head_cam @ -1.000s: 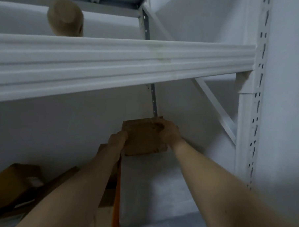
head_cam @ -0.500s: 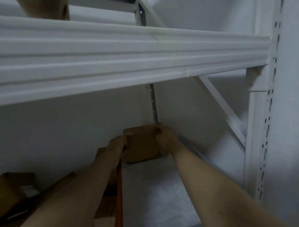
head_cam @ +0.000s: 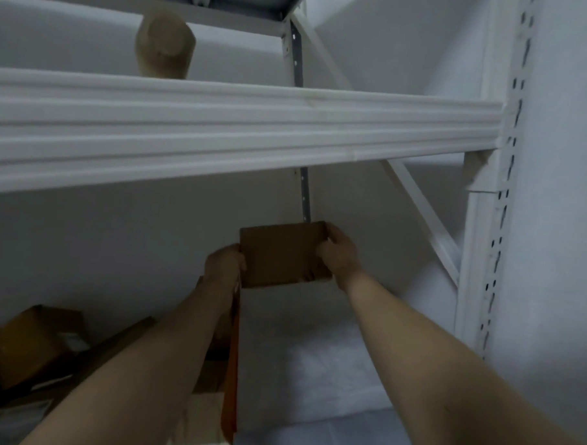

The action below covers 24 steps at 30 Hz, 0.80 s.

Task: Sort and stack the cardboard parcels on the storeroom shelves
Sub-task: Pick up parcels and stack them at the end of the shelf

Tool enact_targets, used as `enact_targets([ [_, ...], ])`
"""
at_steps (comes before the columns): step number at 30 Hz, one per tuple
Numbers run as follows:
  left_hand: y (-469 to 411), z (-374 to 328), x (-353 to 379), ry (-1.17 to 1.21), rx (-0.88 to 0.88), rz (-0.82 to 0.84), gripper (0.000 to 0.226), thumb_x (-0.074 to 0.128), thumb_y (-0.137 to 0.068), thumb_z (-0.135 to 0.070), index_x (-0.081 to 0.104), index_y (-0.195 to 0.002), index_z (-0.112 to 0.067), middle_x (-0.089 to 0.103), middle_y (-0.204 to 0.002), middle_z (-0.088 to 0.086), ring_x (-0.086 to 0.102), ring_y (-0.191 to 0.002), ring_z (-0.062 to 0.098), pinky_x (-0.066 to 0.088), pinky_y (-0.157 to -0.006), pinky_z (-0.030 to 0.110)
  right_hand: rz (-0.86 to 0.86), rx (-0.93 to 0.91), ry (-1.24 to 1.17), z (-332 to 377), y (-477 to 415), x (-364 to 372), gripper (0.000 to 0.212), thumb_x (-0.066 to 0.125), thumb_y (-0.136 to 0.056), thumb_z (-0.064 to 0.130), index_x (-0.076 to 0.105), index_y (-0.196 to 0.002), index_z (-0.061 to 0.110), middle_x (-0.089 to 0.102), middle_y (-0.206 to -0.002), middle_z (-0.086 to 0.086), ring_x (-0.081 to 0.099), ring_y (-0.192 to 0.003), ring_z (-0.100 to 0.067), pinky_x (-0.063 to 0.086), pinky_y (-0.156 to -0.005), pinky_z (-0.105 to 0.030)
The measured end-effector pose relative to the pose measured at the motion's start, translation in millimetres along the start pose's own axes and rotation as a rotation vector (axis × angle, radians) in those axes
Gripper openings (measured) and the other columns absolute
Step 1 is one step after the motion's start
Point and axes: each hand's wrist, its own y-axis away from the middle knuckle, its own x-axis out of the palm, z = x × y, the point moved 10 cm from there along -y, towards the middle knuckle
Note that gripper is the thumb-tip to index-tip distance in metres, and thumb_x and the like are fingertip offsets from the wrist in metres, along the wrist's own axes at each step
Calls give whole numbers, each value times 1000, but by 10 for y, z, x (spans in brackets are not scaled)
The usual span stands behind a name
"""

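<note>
I hold a small cardboard parcel (head_cam: 284,254) up near the back of the lower shelf (head_cam: 333,368).

My left hand (head_cam: 223,264) grips its left edge, my right hand (head_cam: 339,253) curls round its top right corner; it hangs above the shelf, under the white beam (head_cam: 222,135). It looks light and stiff, so opposite edges seem the surest hold. Other boxes (head_cam: 34,342) crowd the shelf's left end.

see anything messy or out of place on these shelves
Yes: the cardboard boxes at lower left lie tilted against each other in a jumble, not stacked. The flat parcel gripped by the left hand and right hand looks intact.
</note>
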Motion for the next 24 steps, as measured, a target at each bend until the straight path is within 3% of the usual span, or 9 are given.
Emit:
enact_targets([
  [4, 122, -187, -16, 56, 26, -17, 23, 48, -61, 11, 56, -82, 9, 45, -76, 5, 43, -67, 17, 35, -55, 19, 53, 92, -65, 10, -13, -12, 47, 54, -89, 3, 53, -134, 11, 55, -114, -2, 52, -101, -20, 46, -87, -28],
  [6, 90, -204, -35, 65, 47, -8, 62, 46, -73, 22, 47, -133, 5, 58, -114, 15, 57, -96, 26, 48, -72, 21, 13, 131, -65, -43, -12, -57, 20, 60, -86, 13, 65, -105, 9, 61, -93, -7, 56, -87, -24, 47, -76, -33],
  [8, 38, -192, -60, 42, 73, -6, 80, 47, -77, 26, 28, -148, -4, 40, -146, 15, 46, -126, 29, 45, -94, 29, -54, 157, -158, -86, 10, -128, 15, 64, -82, 16, 62, -68, 10, 59, -69, -4, 56, -71, -24, 44, -67, -31],
  [10, 21, -167, -87, 2, 71, 1, 68, 54, -79, 24, 41, -140, -3, 47, -137, 15, 50, -121, 27, 44, -91, 24, -77, 177, -230, -130, 28, -157, 26, 63, -82, 12, 59, -56, 12, 56, -56, 0, 53, -59, -18, 41, -57, -26],
  [13, -24, -104, -104, -117, 81, 13, 26, 65, -80, 12, 57, -82, -13, 55, -82, 8, 53, -74, 18, 48, -61, 16, -53, 180, -208, -158, 32, -135, 37, 55, -81, 2, 55, -46, 16, 53, -51, 3, 47, -54, -15, 36, -49, -24],
  [15, -49, -30, -92, -89, 64, 25, 25, 67, -81, 6, 56, -73, -15, 55, -77, 8, 53, -77, 23, 52, -75, 31, -38, 180, -173, -149, 1, -108, 23, 49, -78, -4, 60, -65, 10, 58, -74, -6, 52, -69, -21, 40, -56, -25],
  [17, -80, 9, -70, -56, 58, 25, 20, 66, -83, 6, 63, -77, -13, 61, -85, 10, 58, -88, 28, 50, -93, 47, 21, 192, -121, -126, -10, -27, 34, 44, -78, -9, 63, -99, 9, 58, -97, -9, 55, -84, -24, 42, -61, -25],
  [22, -145, 19, 63, -48, -5, 131, 76, 58, -72, 18, 45, -141, -11, 57, -125, 11, 58, -110, 30, 50, -96, 44, 119, 178, -60, -160, -13, 190, 73, 38, -77, -16, 45, -141, 19, 55, -122, -11, 58, -93, -25, 51, -60, -28],
  [24, -206, 17, 58, -12, -16, 139, 79, 60, -72, 20, 42, -143, -9, 52, -135, 14, 58, -111, 31, 51, -94, 44, 99, 130, -15, -153, -44, 202, 73, 43, -80, -17, 38, -145, 16, 53, -122, -12, 54, -100, -23, 51, -65, -28],
])
